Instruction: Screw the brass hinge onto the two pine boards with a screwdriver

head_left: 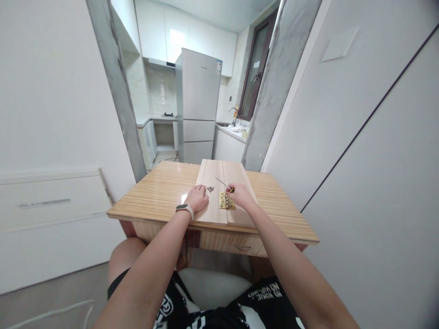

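Note:
Two pale wooden boards point(214, 171) lie side by side on the table, with a seam between them. A brass hinge point(224, 201) sits across that seam near the front. My right hand point(239, 193) is closed around the black and yellow handle of a screwdriver point(222, 183), whose shaft points up and to the left, off the hinge. My left hand point(196, 198) rests palm down at the left board's edge, fingers lying flat, holding nothing visible. Beside its fingertips is a small pile of screws point(210, 188).
The striped wooden table point(154, 192) has a drawer with a metal handle point(243, 248) under its front edge. Walls stand close on both sides. Beyond the table are a fridge point(199, 91) and a sink counter point(230, 132).

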`<state>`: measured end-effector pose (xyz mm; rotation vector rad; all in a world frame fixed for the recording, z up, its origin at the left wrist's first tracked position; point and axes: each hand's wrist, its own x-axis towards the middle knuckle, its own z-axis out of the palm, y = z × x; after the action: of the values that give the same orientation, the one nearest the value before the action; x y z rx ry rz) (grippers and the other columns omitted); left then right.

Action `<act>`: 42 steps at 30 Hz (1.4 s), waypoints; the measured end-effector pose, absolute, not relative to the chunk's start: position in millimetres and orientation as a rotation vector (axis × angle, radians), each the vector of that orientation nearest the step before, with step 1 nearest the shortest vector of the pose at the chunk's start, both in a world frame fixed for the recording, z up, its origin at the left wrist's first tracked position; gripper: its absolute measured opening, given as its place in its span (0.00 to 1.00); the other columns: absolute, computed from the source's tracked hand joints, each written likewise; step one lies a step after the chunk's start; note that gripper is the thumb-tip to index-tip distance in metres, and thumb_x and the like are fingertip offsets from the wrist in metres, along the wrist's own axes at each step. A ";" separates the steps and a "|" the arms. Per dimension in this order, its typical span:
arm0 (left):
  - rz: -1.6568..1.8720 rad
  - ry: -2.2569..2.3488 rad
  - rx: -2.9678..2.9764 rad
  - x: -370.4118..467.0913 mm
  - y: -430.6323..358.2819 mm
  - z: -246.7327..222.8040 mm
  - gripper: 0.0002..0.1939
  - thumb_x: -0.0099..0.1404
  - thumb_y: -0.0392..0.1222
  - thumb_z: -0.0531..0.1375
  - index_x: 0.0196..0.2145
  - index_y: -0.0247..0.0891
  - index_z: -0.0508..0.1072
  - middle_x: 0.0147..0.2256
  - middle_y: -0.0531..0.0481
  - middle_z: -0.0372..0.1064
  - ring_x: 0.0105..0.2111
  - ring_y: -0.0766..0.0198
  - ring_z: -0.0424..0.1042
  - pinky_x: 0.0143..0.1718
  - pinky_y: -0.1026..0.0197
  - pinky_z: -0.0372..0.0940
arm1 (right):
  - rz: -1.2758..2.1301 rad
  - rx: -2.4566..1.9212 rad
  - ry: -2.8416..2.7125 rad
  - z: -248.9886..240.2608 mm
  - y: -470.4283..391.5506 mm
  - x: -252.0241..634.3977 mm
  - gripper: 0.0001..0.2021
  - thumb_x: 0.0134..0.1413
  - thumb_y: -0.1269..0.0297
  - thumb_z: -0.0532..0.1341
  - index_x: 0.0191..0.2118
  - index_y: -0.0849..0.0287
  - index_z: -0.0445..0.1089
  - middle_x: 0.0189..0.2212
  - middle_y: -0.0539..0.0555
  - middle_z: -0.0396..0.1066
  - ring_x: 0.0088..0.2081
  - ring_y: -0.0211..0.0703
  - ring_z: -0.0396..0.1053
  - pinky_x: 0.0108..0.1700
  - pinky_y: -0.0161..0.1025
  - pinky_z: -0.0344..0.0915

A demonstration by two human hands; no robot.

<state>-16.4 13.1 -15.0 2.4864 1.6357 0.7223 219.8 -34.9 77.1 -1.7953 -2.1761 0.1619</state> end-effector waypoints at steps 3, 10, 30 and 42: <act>0.720 1.653 2.497 -15.8 13.8 -15.4 0.21 0.73 0.42 0.52 0.60 0.38 0.69 0.64 0.38 0.67 0.64 0.48 0.64 0.66 0.49 0.55 | 0.155 -1.769 -2.183 66.2 -14.8 199.6 0.06 0.64 0.65 0.66 0.44 0.56 0.80 0.44 0.56 0.82 0.46 0.44 0.77 0.46 0.35 0.63; 0.721 1.671 2.528 -15.3 15.9 -16.6 0.23 0.72 0.42 0.53 0.61 0.33 0.69 0.63 0.35 0.68 0.62 0.46 0.64 0.66 0.49 0.56 | 0.167 -1.768 -2.115 40.2 12.7 165.8 0.04 0.60 0.64 0.69 0.41 0.52 0.79 0.41 0.57 0.82 0.44 0.49 0.77 0.43 0.38 0.62; 0.721 1.658 2.492 -15.5 12.7 -14.9 0.20 0.72 0.41 0.53 0.59 0.37 0.69 0.63 0.37 0.68 0.63 0.47 0.64 0.65 0.49 0.55 | 0.557 -1.132 -1.343 97.1 -56.9 250.9 0.23 0.46 0.60 0.74 0.47 0.54 0.68 0.41 0.54 0.78 0.39 0.48 0.79 0.44 0.46 0.74; 0.730 1.655 2.500 -14.3 13.9 -15.7 0.20 0.72 0.41 0.53 0.59 0.36 0.69 0.62 0.36 0.68 0.63 0.48 0.64 0.65 0.49 0.56 | 0.847 -0.581 -0.924 117.0 -65.3 211.5 0.09 0.53 0.61 0.68 0.37 0.52 0.67 0.28 0.46 0.68 0.32 0.39 0.71 0.37 0.38 0.69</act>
<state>-14.3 13.9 -15.7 2.5003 1.6550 0.7301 211.5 -65.3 117.0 -0.5808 -0.9245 0.8474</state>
